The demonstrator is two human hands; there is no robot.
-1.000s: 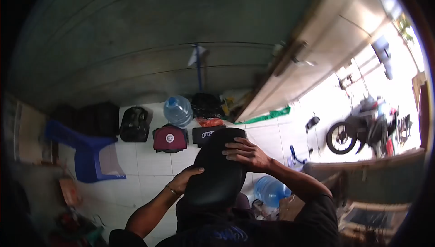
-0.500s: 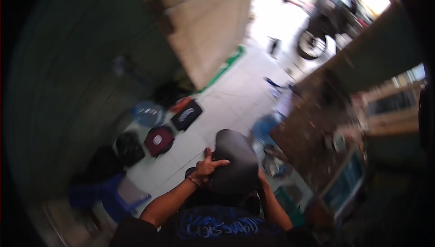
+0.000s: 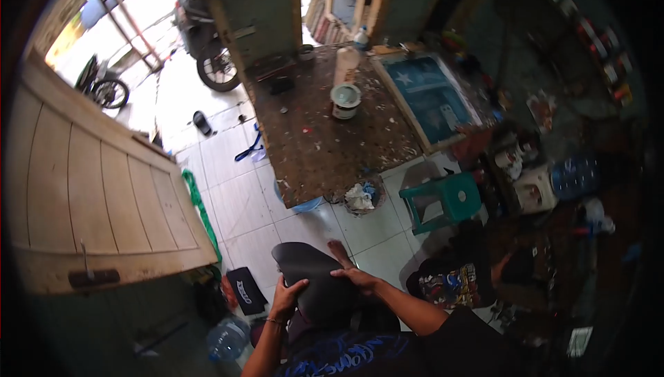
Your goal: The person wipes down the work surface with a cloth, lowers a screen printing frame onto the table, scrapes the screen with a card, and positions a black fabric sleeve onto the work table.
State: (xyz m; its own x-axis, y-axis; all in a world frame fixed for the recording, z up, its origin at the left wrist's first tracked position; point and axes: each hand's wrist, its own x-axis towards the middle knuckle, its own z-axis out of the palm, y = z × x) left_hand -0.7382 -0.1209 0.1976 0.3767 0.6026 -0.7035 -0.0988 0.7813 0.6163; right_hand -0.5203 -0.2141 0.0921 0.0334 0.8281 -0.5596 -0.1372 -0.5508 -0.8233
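Observation:
A dark, smooth, curved padded piece (image 3: 311, 277) lies over my lap, with its rounded end pointing away from me. My left hand (image 3: 287, 297) grips its left edge, thumb resting on the top face and a bracelet at the wrist. On the right edge is my right hand (image 3: 356, 279), its thumb on top and the other fingers partly hidden. One of my feet (image 3: 339, 252) shows on the tiles just beyond the piece.
A worn brown table (image 3: 325, 142) stands ahead, bearing a white tub (image 3: 345, 100). Right of it are a green stool (image 3: 443, 200) and a person in a printed dark shirt (image 3: 453, 283). A wooden door (image 3: 104, 183) and a water jug (image 3: 228, 339) are at left.
The view has swung right, bringing the table, stool and other person into sight. My right hand has moved from the far end of the padded piece to its right edge.

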